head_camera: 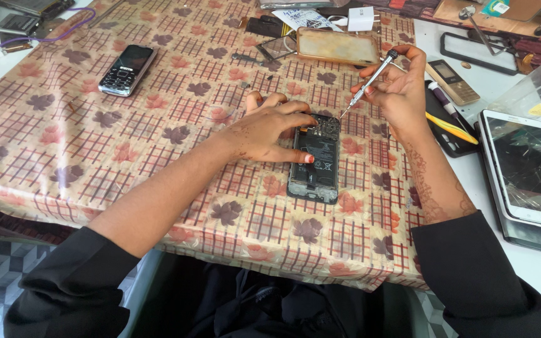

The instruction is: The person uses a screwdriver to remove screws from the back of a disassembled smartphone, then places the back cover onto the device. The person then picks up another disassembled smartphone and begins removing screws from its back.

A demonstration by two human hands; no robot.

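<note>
Silver screwdriver (368, 84) in right hand (397, 94)

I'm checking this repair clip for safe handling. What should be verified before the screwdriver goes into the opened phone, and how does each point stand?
1. Phone steadied: ok. The left hand presses on the opened phone, which lies flat on the tablecloth.
2. Tool gripped: ok. The right hand holds the screwdriver in its fingers.
3. Tip on a screw: cannot tell. It points at the phone's top right corner; contact is too small to see.
4. Left fingers clear of the tip: ok, though close.
5. Loose parts clear: ok. The clear phone case lies farther back.
6. Screws already removed: cannot tell.
</note>
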